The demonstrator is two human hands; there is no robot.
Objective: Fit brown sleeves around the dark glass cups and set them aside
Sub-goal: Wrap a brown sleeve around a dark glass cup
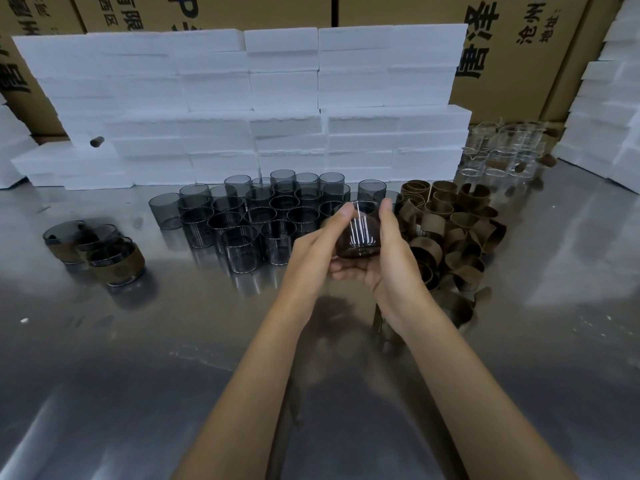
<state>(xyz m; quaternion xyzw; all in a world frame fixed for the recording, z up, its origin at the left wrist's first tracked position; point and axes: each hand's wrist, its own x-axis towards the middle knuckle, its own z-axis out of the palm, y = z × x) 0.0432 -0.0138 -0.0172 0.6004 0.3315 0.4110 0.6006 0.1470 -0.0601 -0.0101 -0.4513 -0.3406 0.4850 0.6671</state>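
While the count is rough, three cups look finished and a large batch does not.

Done: three dark glass cups wearing brown sleeves (100,252), grouped near the left edge of the shiny metal tabletop (346,393), well apart from the rest.

Left: a cluster of bare dark smoked-glass cups (256,211) toward the far edge, mouths up, standing close together against the stacked white foam blocks (242,109). A heap of loose brown curled sleeves (453,230) lies just right of them.

In hand: one dark glass cup with a brown sleeve around it (356,233), held above the tabletop middle, in front of the bare cluster.

Left hand (311,247): fingers extended along the cup's left side, tips at the rim, thumb hidden.

Right hand (388,251): curled round the cup's right side and underneath, gripping it.

Sleeve seating: looks mostly on; cannot tell if fully seated.

Orientation: axis close to vertical, mouth up and tipped slightly away from the person, base toward the palms.

Background: clear glass cups (502,154) at the far right corner, brown cardboard cartons (519,46) behind.

Estimate: early stage.
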